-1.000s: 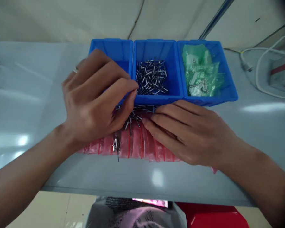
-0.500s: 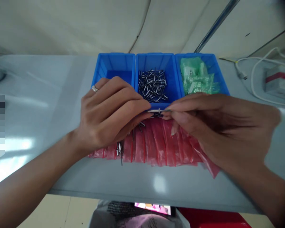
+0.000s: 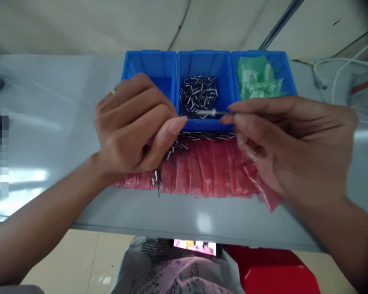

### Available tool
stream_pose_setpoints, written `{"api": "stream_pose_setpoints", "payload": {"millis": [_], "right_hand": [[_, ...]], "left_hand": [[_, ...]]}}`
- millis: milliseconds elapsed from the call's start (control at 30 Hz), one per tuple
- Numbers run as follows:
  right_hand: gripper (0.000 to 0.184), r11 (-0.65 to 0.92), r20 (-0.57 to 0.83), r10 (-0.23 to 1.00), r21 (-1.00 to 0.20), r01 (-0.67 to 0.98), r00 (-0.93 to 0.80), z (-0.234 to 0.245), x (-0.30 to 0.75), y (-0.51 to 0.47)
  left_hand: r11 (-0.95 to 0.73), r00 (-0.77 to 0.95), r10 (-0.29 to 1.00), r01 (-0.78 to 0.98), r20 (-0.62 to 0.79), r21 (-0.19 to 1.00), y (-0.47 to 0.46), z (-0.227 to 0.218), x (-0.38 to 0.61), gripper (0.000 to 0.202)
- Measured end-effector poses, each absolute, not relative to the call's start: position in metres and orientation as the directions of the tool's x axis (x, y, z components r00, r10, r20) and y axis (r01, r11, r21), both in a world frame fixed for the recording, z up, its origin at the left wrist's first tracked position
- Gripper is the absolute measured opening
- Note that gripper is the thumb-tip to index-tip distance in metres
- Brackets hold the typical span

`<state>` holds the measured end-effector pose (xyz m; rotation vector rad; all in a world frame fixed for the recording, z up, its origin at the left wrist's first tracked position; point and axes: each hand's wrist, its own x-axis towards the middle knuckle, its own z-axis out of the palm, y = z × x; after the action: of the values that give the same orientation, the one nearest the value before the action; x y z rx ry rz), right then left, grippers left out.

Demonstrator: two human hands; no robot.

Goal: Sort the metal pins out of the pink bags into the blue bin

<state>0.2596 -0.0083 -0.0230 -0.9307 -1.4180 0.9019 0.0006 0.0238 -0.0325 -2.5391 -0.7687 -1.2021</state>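
Note:
My right hand (image 3: 297, 147) pinches a blind rivet (image 3: 209, 113) by its thin pin between thumb and fingertips. The rivet's pale body points left, in front of the middle blue bin (image 3: 225, 81). My left hand (image 3: 135, 126) is closed, thumb against the curled index finger, a short gap left of the rivet's end; whatever lies inside it is hidden. Many loose rivets (image 3: 198, 94) fill part of the middle bin. Below the hands is a row of red plastic bags (image 3: 199, 171), with more rivets (image 3: 176, 150) lying on and behind them.
A left blue bin (image 3: 150, 61) and a right blue bin (image 3: 286, 73) holding green plastic bags (image 3: 254, 77) flank the middle one. A white cable (image 3: 340, 61) and a box (image 3: 366, 92) are at right. A lit screen (image 3: 194, 247) shows below the table's front edge.
My hands have moved apart: the left thumb and finger have come off the rivet's body, and the right hand has drawn it slightly right. The view has tilted down a little.

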Motion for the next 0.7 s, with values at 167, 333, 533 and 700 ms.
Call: {"api": "stream_pose_setpoints", "payload": {"millis": [167, 333, 533, 700], "right_hand": [[0.043, 0.583, 0.569, 0.812, -0.773, 0.249, -0.132, -0.020, 0.264, -0.012], [0.033, 0.878, 0.608, 0.409, -0.060, 0.474, -0.680, -0.028, 0.263, -0.016], [0.028, 0.882, 0.394, 0.340, 0.181, 0.434, -0.854, -0.030, 0.253, -0.011], [0.018, 0.887, 0.426, 0.312, 0.189, 0.421, -0.849, -0.032, 0.249, -0.009]], "left_hand": [[-0.796, 0.502, 0.385, 0.606, 0.774, 0.003, 0.025, -0.032, -0.006, 0.024], [-0.789, 0.586, 0.299, 0.596, 0.753, -0.151, 0.034, -0.030, -0.020, 0.012], [-0.783, 0.631, 0.258, 0.580, 0.731, -0.225, 0.034, -0.026, -0.024, 0.017], [-0.775, 0.645, 0.186, 0.561, 0.742, -0.293, 0.035, -0.024, -0.016, 0.014]]}}
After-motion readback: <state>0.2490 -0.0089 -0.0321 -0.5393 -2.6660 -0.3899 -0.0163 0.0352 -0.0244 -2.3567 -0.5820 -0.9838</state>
